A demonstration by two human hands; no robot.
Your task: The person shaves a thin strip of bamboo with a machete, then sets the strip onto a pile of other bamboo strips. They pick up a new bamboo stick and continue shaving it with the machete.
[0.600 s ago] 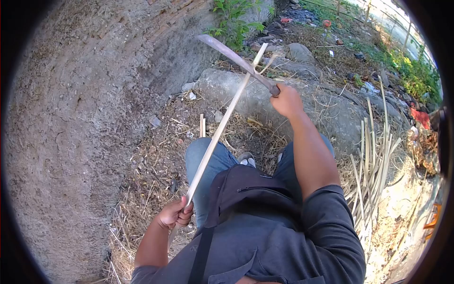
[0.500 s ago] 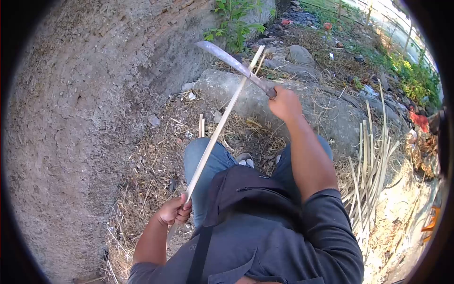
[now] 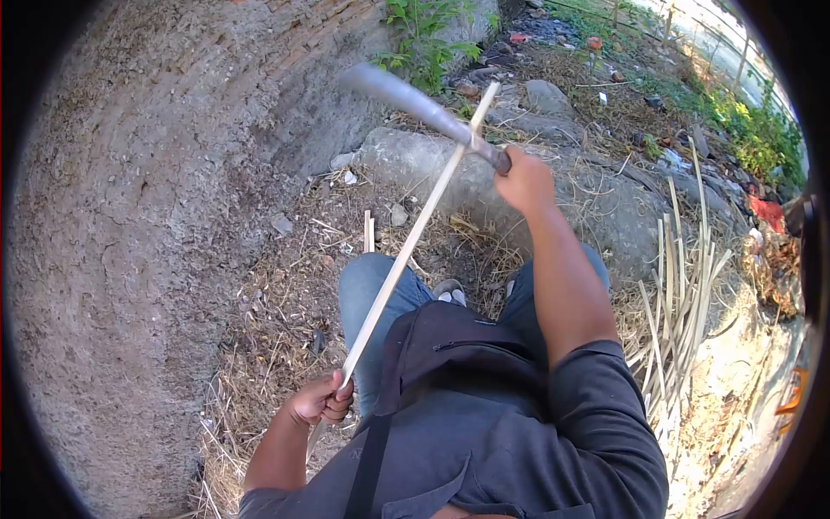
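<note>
A long pale strip, which looks like split bamboo [image 3: 406,246], slants up and away from my left hand [image 3: 322,399]. That hand is closed round its lower part, beside my left thigh. My right hand [image 3: 525,181] grips the short handle of a machete [image 3: 419,105]. The blade points up and left, and its outer half is blurred by motion. Near the handle, the blade crosses the strip close to the strip's far end. A short bit of the strip shows below my left fist.
A rough wall [image 3: 130,216] rises on the left. Ahead lies a large stone [image 3: 415,164], with a green plant [image 3: 428,39] behind it. Several cut strips [image 3: 679,285] lean at the right. Two short strips [image 3: 369,232] stand past my left knee. Dry straw and chips cover the ground.
The machete has shifted slightly right along with my right hand, and its blade has become blurred. The strip's far end has moved a little right. My left hand keeps its hold, nearly still.
</note>
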